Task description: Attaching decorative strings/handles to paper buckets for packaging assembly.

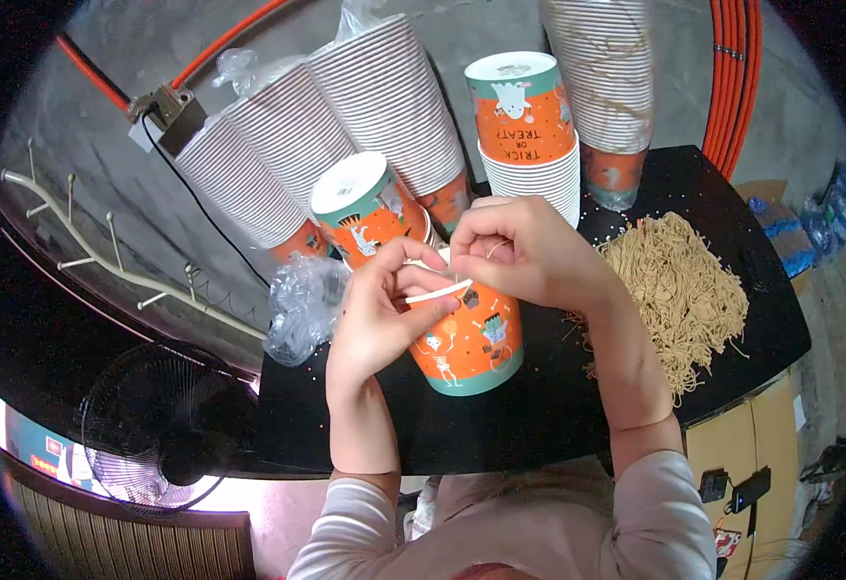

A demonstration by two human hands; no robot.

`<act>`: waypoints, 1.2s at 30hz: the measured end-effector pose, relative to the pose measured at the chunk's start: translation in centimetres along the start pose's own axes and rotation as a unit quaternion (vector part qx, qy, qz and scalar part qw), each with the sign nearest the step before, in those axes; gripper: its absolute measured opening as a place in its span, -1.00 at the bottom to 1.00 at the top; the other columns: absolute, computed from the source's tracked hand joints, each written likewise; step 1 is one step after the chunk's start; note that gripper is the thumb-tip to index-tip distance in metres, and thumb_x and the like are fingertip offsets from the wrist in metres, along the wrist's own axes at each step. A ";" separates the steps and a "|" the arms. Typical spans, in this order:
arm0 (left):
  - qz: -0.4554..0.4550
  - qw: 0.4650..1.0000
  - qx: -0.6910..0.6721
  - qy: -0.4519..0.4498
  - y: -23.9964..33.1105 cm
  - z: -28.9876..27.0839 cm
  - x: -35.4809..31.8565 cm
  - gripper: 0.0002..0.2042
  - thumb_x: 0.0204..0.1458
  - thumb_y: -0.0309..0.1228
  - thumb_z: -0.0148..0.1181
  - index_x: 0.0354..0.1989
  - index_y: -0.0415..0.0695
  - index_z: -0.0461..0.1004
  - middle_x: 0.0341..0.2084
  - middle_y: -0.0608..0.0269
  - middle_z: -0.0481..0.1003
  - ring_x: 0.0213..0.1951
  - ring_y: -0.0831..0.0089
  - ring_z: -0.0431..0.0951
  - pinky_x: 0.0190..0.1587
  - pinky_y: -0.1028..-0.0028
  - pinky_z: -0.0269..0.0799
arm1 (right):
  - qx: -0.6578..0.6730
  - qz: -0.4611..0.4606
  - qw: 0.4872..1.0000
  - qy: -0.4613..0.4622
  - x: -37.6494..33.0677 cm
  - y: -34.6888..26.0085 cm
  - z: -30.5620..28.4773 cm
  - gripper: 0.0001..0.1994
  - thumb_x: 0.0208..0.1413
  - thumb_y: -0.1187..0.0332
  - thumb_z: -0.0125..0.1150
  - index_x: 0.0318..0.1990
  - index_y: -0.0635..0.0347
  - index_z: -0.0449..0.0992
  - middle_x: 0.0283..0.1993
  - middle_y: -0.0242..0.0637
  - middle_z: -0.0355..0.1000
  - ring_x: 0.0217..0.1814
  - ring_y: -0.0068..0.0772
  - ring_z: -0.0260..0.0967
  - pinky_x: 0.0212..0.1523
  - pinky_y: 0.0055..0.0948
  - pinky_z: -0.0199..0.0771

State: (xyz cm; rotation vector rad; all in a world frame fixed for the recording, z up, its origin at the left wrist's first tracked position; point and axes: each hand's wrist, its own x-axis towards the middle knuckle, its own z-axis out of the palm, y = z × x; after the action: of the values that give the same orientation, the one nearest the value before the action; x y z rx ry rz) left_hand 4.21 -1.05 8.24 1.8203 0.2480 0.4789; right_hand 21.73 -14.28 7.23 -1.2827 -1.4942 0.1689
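Before me on the black table (394, 435) an orange paper bucket (476, 348) with a green base and cartoon skeleton prints sits slightly tilted. My left hand (375, 319) is closed on its white rim, thumb outside and fingers reaching over the opening. Just above the rim, my right hand (534, 251) is pinched on what looks like a thin tan cord, of which only a little shows between the fingers. The bucket's inside is mostly hidden by my hands. A large heap of tan cords (679, 290) lies beyond my right forearm.
Upside-down bucket stacks (529, 106) stand behind my hands, with a shorter orange one (360, 203) nearer. Tall wrapped stacks (384, 106) lean at the wall. Crumpled clear plastic (302, 304) lies left. A black fan (157, 425) stands lower left; cardboard (747, 464) is lower right.
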 end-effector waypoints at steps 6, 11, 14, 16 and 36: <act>0.048 0.979 0.004 -0.196 -0.9 -3.0 0.4 -0.76 -0.07 -0.68 0.48 -0.24 -0.24 0.59 -0.29 0.20 0.68 -0.19 0.54 0.68 -0.09 0.53 0.57 | 0.026 -0.013 0.993 -0.113 -0.3 -1.0 -1.2 -0.88 0.00 0.44 0.43 -0.33 0.26 0.64 -0.46 -0.45 0.38 -0.47 -0.70 0.22 -0.46 -0.58 0.18; 0.064 0.944 -0.148 -0.288 -2.6 -4.8 0.8 -0.71 -0.18 -0.66 0.56 -0.23 -0.32 0.64 -0.29 0.16 0.69 -0.22 0.48 0.70 -0.09 0.52 0.57 | 0.153 -0.014 0.980 -0.129 -0.4 -2.7 -0.1 -0.91 -0.04 0.48 0.44 -0.35 0.24 0.68 -0.44 -0.48 0.39 -0.48 -0.75 0.19 -0.47 -0.61 0.09; 0.061 0.936 -0.155 -0.310 -2.9 -5.1 1.3 -0.71 -0.19 -0.65 0.57 -0.24 -0.31 0.65 -0.30 0.16 0.69 -0.22 0.49 0.70 -0.09 0.52 0.57 | 0.177 0.002 0.976 -0.129 -0.3 -2.5 0.3 -0.92 -0.03 0.49 0.44 -0.35 0.24 0.68 -0.44 -0.50 0.39 -0.49 -0.77 0.16 -0.48 -0.61 0.07; 0.061 0.938 -0.141 -0.309 -3.4 -5.3 1.7 -0.71 -0.19 -0.64 0.57 -0.24 -0.31 0.65 -0.30 0.17 0.69 -0.22 0.49 0.70 -0.08 0.53 0.57 | 0.168 0.018 0.978 -0.124 -0.2 -2.2 0.5 -0.93 -0.03 0.49 0.43 -0.35 0.23 0.68 -0.46 -0.51 0.37 -0.50 -0.79 0.13 -0.48 -0.61 0.05; 0.099 0.992 0.046 -0.070 -2.2 -4.1 1.2 -0.84 -0.06 -0.58 0.51 -0.29 -0.27 0.69 -0.39 0.26 0.68 -0.29 0.59 0.66 -0.19 0.56 0.55 | 0.305 0.151 0.939 -0.045 1.1 0.7 2.4 -0.92 0.20 0.46 0.35 -0.23 0.25 0.59 -0.40 -0.55 0.50 -0.37 -0.82 0.40 -0.34 -0.73 0.38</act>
State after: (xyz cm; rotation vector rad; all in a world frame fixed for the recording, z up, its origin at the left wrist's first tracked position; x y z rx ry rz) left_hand 3.65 3.62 7.33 1.9703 -0.0079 0.4815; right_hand 20.52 -12.00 6.50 -0.9875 -1.1720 0.8354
